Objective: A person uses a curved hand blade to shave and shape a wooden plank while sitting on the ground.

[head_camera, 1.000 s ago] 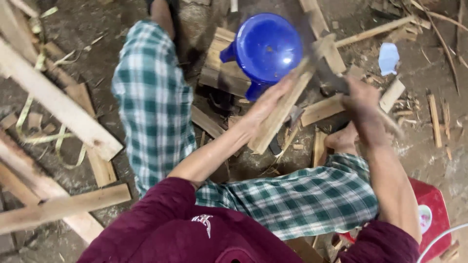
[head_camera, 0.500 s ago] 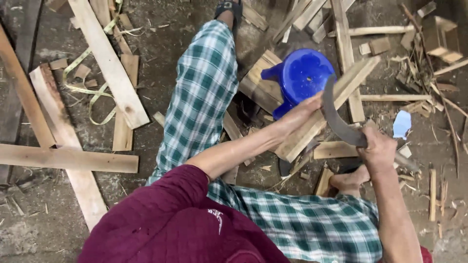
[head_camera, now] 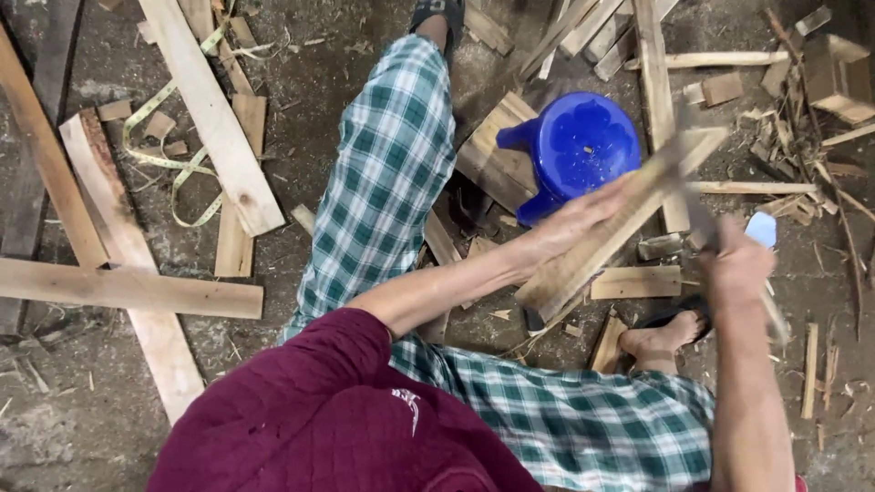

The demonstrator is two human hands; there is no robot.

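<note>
Two hands are busy: our left hand (head_camera: 570, 223) presses the long pale wood stick (head_camera: 620, 219) beside the blue plastic stool (head_camera: 579, 146), fingers flat. Our right hand (head_camera: 738, 264) is closed tight around the blurry chopping blade (head_camera: 697, 205) touching the stick. We think the blade could slip down and cut our left fingers.

The person wears a maroon quilted top (head_camera: 310, 410) with a small pale emblem (head_camera: 406, 405) stitched on it and sleeves that end near the elbow, leaving the forearms bare. The trousers (head_camera: 392, 173) are a green, white and dark check. Each foot carries a dark sandal (head_camera: 670, 314). The left hand (head_camera: 570, 223) and right hand (head_camera: 738, 269) are ungloved.
</note>
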